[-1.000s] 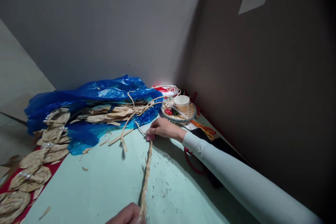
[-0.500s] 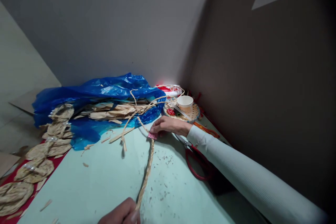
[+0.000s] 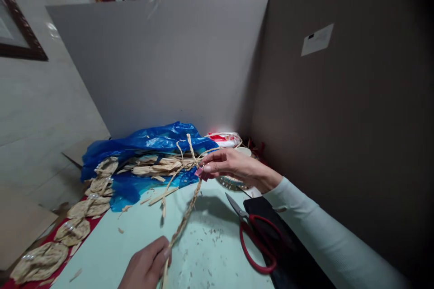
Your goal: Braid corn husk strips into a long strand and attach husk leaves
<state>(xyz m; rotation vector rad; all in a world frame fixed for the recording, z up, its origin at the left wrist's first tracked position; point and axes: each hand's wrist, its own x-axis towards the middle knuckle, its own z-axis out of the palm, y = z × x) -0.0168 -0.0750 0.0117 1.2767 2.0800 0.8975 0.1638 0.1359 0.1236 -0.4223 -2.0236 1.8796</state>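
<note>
A braided straw cord (image 3: pixel 186 217) runs slantwise between my hands, above the pale green table. At its far end sits a small pink binder clip (image 3: pixel 199 172), pinched by the fingertips of my right hand (image 3: pixel 237 169); loose straw ends stick out past the clip. My left hand (image 3: pixel 146 263) is closed round the near part of the cord, at the bottom of the view. Red-handled scissors (image 3: pixel 259 239) lie with blades apart beneath my right forearm, partly on a black flat object (image 3: pixel 288 253).
A blue plastic bag (image 3: pixel 149 140) with dry straw strips (image 3: pixel 152 165) lies at the back. Coiled straw pieces with pearl-like beads (image 3: pixel 73 231) line the left edge on red cloth. Behind my right hand are a white cup (image 3: pixel 244 151) and a woven tray (image 3: pixel 228 184). Grey panels (image 3: pixel 169 63) stand behind.
My right hand has lifted the clipped end of the cord off the table. My left hand still grips the near part. The view has tilted up, bringing a shelf into sight.
</note>
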